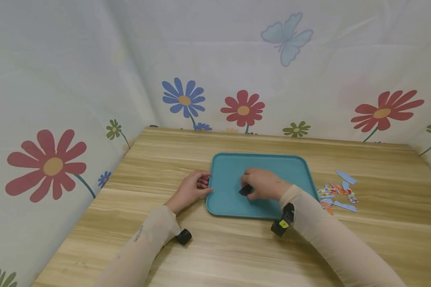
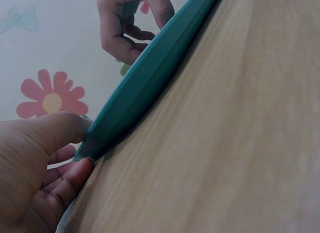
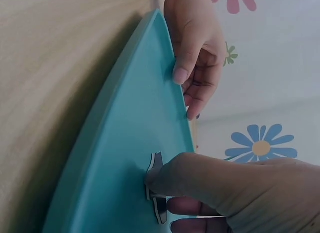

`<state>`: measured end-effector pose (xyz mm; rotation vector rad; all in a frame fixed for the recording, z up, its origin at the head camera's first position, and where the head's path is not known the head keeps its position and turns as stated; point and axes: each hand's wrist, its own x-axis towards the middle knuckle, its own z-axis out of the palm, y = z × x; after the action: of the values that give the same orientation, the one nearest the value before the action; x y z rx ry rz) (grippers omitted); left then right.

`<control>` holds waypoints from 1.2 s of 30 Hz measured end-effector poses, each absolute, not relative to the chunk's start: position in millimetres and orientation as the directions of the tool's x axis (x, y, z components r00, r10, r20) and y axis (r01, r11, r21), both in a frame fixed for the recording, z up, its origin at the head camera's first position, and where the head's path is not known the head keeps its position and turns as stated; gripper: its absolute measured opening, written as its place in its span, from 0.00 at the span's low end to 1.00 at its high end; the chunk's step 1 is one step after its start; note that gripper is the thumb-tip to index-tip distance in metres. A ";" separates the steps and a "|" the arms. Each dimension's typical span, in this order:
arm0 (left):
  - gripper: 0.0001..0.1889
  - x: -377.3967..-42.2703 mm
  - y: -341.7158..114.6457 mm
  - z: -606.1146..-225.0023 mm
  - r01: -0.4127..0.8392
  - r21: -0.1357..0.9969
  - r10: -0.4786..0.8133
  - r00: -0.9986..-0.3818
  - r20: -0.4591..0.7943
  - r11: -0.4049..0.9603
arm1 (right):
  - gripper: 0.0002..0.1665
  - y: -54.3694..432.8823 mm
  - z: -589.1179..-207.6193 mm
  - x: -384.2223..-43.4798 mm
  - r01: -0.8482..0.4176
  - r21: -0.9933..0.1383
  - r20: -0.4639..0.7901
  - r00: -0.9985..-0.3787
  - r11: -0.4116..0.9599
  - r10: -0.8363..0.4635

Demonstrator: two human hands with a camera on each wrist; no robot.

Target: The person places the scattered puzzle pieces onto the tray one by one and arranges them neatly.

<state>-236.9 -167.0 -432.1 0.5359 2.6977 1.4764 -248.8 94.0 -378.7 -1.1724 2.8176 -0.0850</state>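
Note:
A blue-green rectangular tray [image 1: 227, 204] lies on the wooden table. At its left rim, my left hand [image 1: 191, 189] holds the edge, with the thumb over the rim and the fingers bent along the outside. Over the middle of the tray, my right hand [image 1: 265, 184] pinches a small black flat piece [image 1: 244, 191] between thumb and fingers. In the right wrist view the black piece [image 3: 160, 209] shows a pale cut edge and an irregular outline, partly covered by the thumb [image 3: 167, 178]. The left wrist view shows the tray's outer side wall [image 2: 137, 88].
Right of the tray, a loose heap of cut pieces [image 1: 339, 188], light blue, orange and multicoloured, lies on the table [image 1: 388, 199]. A white curtain [image 1: 215, 52] printed with flowers and a butterfly hangs behind and to the left of the table.

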 end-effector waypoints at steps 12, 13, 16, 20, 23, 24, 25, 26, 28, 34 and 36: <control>0.25 -236.6 -166.3 -432.9 0.271 0.823 0.302 -0.945 0.129 0.499 | 0.14 91.9 -380.0 -251.2 -0.715 -0.071 -0.055 -0.693 0.695 -0.719; 0.25 -236.8 -166.3 -433.2 0.272 0.821 0.301 -0.945 0.129 0.502 | 0.15 92.3 -379.6 -251.3 -0.715 -0.075 -0.051 -0.693 0.695 -0.719; 0.25 -237.6 -166.3 -434.0 0.270 0.821 0.300 -0.945 0.127 0.504 | 0.19 93.5 -376.2 -251.2 -0.711 -0.098 -0.041 -0.697 0.697 -0.716; 0.25 -238.1 -167.1 -434.2 0.276 0.821 0.302 -0.944 0.133 0.500 | 0.21 96.2 -372.3 -253.3 -0.707 -0.127 -0.018 -0.699 0.695 -0.715; 0.25 -237.3 -169.0 -434.0 0.275 0.822 0.299 -0.945 0.135 0.499 | 0.20 97.1 -371.1 -256.1 -0.703 -0.155 0.009 -0.703 0.694 -0.711; 0.25 -237.0 -169.7 -434.0 0.275 0.820 0.298 -0.945 0.135 0.501 | 0.20 97.4 -371.2 -257.2 -0.701 -0.163 0.019 -0.706 0.694 -0.708; 0.25 -236.9 -170.3 -433.9 0.273 0.820 0.296 -0.946 0.133 0.503 | 0.20 97.8 -371.1 -258.2 -0.698 -0.178 0.031 -0.708 0.693 -0.705; 0.25 -236.9 -170.7 -433.7 0.271 0.819 0.295 -0.946 0.131 0.505 | 0.19 98.1 -371.4 -259.3 -0.693 -0.191 0.042 -0.713 0.695 -0.700; 0.25 -237.2 -171.1 -433.8 0.271 0.817 0.297 -0.946 0.129 0.509 | 0.19 99.1 -372.6 -261.6 -0.679 -0.223 0.064 -0.727 0.700 -0.684; 0.26 -239.1 -169.9 -434.1 0.262 0.809 0.303 -0.947 0.109 0.526 | 0.18 100.9 -376.8 -266.0 -0.632 -0.346 0.130 -0.764 0.693 -0.632; 0.26 -239.8 -169.2 -434.0 0.260 0.807 0.303 -0.947 0.105 0.530 | 0.18 101.5 -379.4 -267.6 -0.617 -0.387 0.148 -0.775 0.685 -0.614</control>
<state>-239.8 -169.2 -434.0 0.4983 2.7053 1.4153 -267.6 101.5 -379.4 -1.0550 2.8902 -0.6677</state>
